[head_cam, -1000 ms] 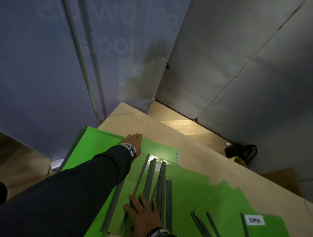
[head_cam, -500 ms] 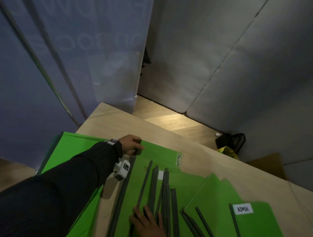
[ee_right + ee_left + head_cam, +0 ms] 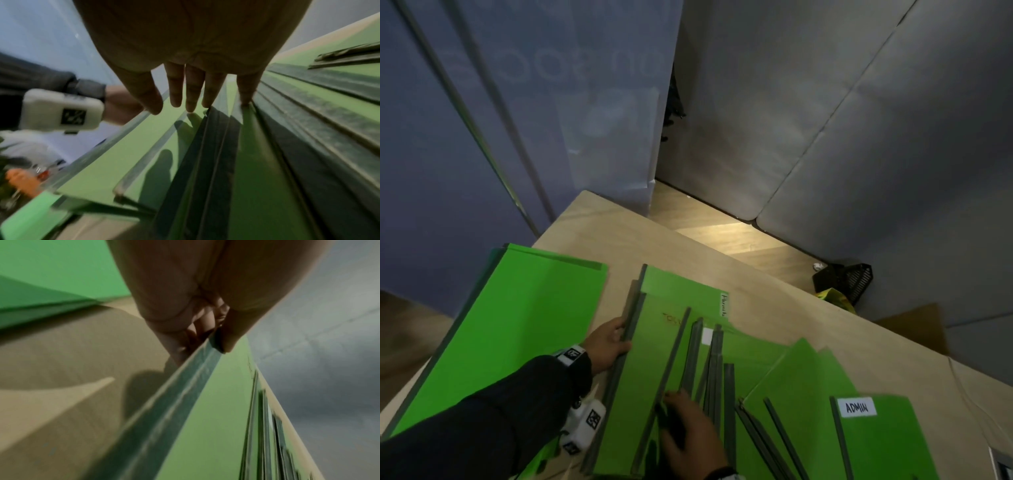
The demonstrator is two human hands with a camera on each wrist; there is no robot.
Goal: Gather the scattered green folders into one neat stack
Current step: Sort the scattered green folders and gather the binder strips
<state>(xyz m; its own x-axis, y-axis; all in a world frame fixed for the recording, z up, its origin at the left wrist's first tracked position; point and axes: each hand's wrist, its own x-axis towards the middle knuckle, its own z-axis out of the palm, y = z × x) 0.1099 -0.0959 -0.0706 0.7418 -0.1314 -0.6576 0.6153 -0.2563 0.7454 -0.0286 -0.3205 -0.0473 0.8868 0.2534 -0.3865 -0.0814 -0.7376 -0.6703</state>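
Several green folders with grey spines lie fanned across the wooden table [image 3: 774, 308]. My left hand [image 3: 607, 341] grips the grey spine edge of the fanned group [image 3: 671, 346], thumb on top and fingers curled under it [image 3: 213, 331]. My right hand [image 3: 688, 431] lies flat on the same group nearer me, fingers straight over the spines [image 3: 191, 97]. A separate green folder [image 3: 517, 325] lies to the left, partly over the table's edge. A folder labelled ADMIN [image 3: 873, 442] lies at the right, overlapping others.
The table's far corner is bare wood. Grey padded wall panels and a translucent screen stand behind it. A black mesh basket [image 3: 852, 277] sits on the floor beyond the right side. A cardboard piece [image 3: 914, 325] lies by the table's right edge.
My left hand came off the far edge of the left folder and took hold of the spine of the fanned group, which now sits apart from the left folder. The view shifted right.
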